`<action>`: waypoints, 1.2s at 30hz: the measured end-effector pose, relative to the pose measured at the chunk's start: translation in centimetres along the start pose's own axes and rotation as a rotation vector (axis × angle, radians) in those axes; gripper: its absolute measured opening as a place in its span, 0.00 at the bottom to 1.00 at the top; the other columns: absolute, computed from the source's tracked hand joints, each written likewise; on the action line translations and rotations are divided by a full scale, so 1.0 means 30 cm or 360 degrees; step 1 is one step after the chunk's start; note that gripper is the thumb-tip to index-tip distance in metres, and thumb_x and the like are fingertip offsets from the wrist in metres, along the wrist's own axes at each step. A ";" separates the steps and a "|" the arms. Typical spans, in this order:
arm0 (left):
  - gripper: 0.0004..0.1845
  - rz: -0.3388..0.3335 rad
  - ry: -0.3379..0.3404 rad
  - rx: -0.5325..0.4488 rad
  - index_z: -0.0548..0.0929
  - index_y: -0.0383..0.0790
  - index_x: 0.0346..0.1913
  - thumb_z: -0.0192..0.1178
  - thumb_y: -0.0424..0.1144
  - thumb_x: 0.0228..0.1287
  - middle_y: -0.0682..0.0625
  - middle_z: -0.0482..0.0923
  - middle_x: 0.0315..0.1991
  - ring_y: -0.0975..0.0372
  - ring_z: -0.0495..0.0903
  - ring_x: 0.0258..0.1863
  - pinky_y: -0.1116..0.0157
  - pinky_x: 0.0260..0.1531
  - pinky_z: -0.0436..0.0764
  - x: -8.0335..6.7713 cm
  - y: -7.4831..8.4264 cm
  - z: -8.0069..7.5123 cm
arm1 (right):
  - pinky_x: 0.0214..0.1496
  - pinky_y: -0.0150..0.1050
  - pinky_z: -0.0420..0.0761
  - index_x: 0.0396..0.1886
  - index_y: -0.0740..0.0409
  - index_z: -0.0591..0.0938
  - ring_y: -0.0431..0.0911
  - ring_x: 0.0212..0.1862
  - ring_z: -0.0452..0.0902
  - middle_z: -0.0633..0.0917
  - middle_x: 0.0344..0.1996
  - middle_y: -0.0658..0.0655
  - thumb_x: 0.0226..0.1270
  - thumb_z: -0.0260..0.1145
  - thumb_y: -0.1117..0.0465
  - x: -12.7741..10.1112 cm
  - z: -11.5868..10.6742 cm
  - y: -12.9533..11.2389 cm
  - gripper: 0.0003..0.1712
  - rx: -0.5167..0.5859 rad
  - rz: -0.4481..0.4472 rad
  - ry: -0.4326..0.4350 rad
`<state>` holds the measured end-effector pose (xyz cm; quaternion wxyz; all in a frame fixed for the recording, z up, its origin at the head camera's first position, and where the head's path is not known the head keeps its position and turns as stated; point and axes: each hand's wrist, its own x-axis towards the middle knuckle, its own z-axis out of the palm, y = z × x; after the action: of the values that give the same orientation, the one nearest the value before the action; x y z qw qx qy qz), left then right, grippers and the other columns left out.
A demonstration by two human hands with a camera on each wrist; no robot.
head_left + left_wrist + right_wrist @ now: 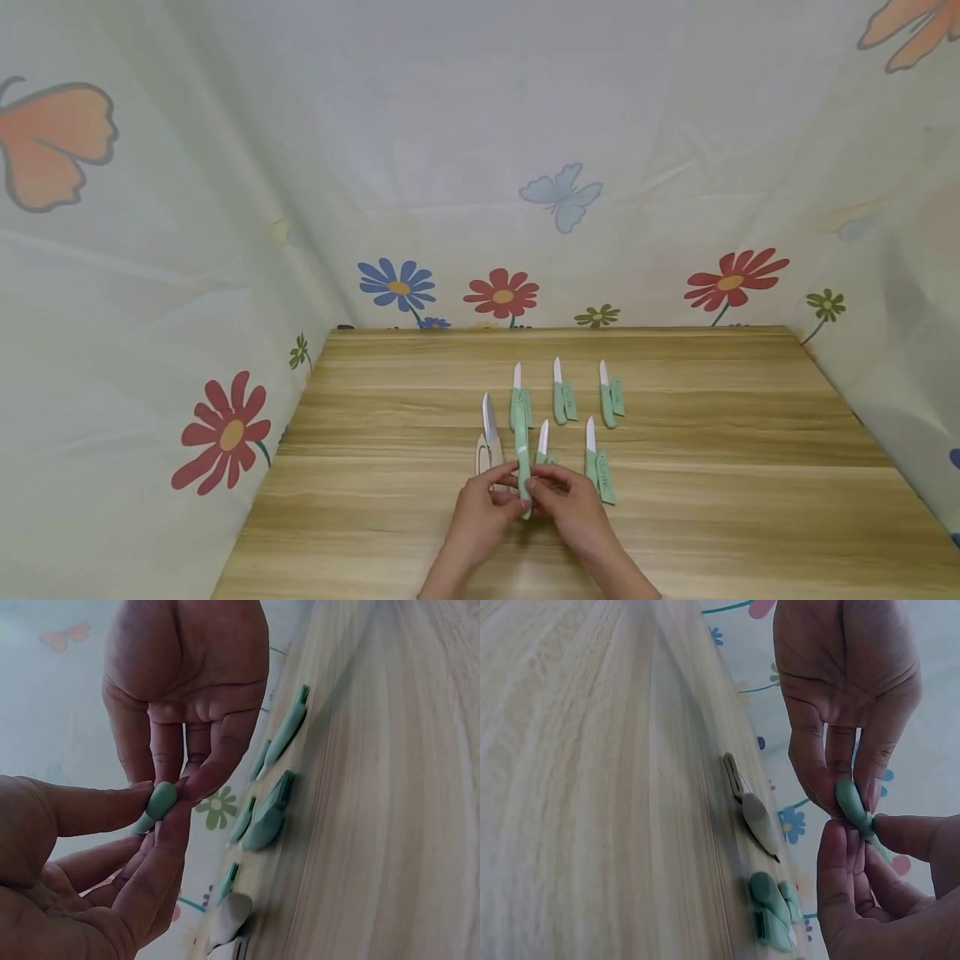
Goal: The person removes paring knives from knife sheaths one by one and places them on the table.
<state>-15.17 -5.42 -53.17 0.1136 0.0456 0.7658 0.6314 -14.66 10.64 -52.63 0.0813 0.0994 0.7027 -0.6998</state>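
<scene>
A light green paring knife, its blade covered by a green sheath, is held upright in the head view between both hands. My left hand pinches its lower handle with thumb and fingers. My right hand grips the same handle from the other side. In the left wrist view the rounded handle end shows between the fingertips; the right wrist view shows the handle there too. The knife is raised above the wooden table.
Beyond the hands lie several white-bladed green knives, each with a green sheath beside it. A metal-bladed tool with a beige handle lies left, partly hidden by my left hand. Flower-printed curtains surround the table.
</scene>
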 end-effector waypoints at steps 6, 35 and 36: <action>0.30 0.0005 -0.0042 -0.0001 0.82 0.38 0.65 0.72 0.25 0.58 0.47 0.85 0.47 0.62 0.88 0.39 0.71 0.32 0.84 0.002 0.004 0.051 | 0.40 0.39 0.89 0.55 0.71 0.83 0.46 0.39 0.85 0.89 0.41 0.60 0.70 0.68 0.67 -0.020 -0.050 0.012 0.17 -0.0046 0.0025 0.0075; 0.27 -0.0026 -0.0140 0.0085 0.83 0.43 0.59 0.75 0.28 0.55 0.55 0.82 0.40 0.68 0.84 0.34 0.71 0.30 0.83 -0.002 -0.018 0.129 | 0.40 0.38 0.89 0.58 0.72 0.81 0.44 0.39 0.86 0.85 0.40 0.60 0.70 0.68 0.66 -0.078 -0.136 0.043 0.20 -0.0095 0.0088 0.0118; 0.27 -0.0021 -0.0141 0.0089 0.83 0.43 0.59 0.75 0.29 0.55 0.55 0.82 0.40 0.68 0.84 0.34 0.71 0.29 0.82 -0.003 -0.018 0.129 | 0.40 0.37 0.89 0.58 0.71 0.82 0.43 0.39 0.86 0.85 0.40 0.60 0.70 0.69 0.66 -0.078 -0.136 0.045 0.20 -0.0102 0.0085 0.0119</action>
<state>-14.15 -1.84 -54.38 0.1502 0.0715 0.7777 0.6062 -11.95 14.66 -53.32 0.0767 0.1415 0.7244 -0.6704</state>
